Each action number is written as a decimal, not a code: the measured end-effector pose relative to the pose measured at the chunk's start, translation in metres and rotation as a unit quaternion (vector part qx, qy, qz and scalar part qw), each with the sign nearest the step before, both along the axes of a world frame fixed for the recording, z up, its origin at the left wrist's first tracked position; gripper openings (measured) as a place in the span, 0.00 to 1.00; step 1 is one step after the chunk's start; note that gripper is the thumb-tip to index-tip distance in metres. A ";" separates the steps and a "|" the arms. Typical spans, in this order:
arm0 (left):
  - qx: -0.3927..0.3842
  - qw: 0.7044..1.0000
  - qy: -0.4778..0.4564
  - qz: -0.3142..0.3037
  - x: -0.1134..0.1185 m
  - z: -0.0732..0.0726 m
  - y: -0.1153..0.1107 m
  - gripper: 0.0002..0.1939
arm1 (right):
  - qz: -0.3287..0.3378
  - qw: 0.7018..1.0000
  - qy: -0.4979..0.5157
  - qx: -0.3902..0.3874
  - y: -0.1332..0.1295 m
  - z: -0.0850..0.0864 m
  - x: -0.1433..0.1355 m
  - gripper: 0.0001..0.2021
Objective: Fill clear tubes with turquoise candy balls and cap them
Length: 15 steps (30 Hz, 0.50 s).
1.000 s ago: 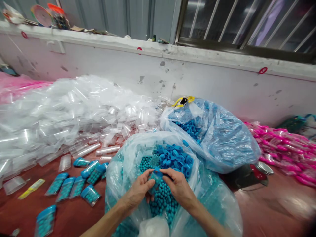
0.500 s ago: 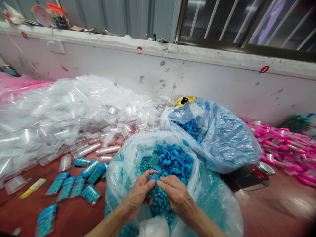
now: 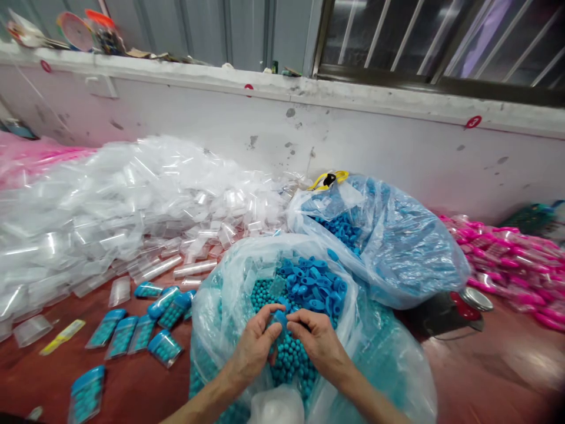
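Observation:
Over the open bag, my left hand (image 3: pixel 258 338) grips a small clear container with a blue cap (image 3: pixel 279 318), its lower part mostly hidden by my fingers. My right hand (image 3: pixel 320 341) is closed, thumb and fingertips pinched together at the cap's right edge; whether anything is between them I cannot make out. Below both hands, turquoise beads (image 3: pixel 291 359) fill the clear plastic bag (image 3: pixel 233 259). Loose blue caps (image 3: pixel 315 285) lie in a heap on the beads just beyond my hands.
Several bead-filled containers (image 3: pixel 121 337) and a yellow strip (image 3: pixel 62 337) lie left on the red table (image 3: pixel 145 394). Empty clear containers (image 3: pixel 110 218) are piled behind them. A blue-tinted bag (image 3: pixel 410 247) of caps stands behind; pink packets (image 3: pixel 516 265) and a dark red-and-black object (image 3: pixel 445 315) sit right.
My right hand's fingers have gone from lying extended across the blue cap to a curled pinch at its right edge. My left hand keeps its grip on the container.

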<state>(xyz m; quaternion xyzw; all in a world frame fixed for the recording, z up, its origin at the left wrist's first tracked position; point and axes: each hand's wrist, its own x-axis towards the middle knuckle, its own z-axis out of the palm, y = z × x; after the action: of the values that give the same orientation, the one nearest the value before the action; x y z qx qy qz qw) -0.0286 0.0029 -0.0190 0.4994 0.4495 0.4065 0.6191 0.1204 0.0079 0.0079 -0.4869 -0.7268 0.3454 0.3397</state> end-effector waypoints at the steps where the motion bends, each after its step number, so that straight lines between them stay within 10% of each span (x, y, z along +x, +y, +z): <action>1: 0.007 1.000 0.007 0.014 0.002 -0.001 0.000 0.17 | 0.008 0.999 -0.018 0.026 0.000 -0.001 0.001 0.09; 7: -0.005 0.999 -0.007 -0.036 -0.001 0.009 0.003 0.17 | 0.123 0.991 -0.031 0.034 0.004 0.013 0.022 0.10; 11: -0.028 0.996 -0.034 -0.080 -0.003 0.019 0.005 0.19 | 0.064 0.977 0.146 -0.140 0.016 0.016 0.029 0.13; 15: -0.007 0.998 -0.018 -0.063 0.003 0.023 0.003 0.21 | 0.007 0.965 0.213 -0.152 0.021 0.015 0.017 0.25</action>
<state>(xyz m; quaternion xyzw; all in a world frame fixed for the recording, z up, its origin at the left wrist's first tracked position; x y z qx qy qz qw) -0.0259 0.0062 0.0038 0.5149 0.4086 0.3723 0.6552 0.1371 0.0289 0.0231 -0.4433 -0.5797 0.5500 0.4062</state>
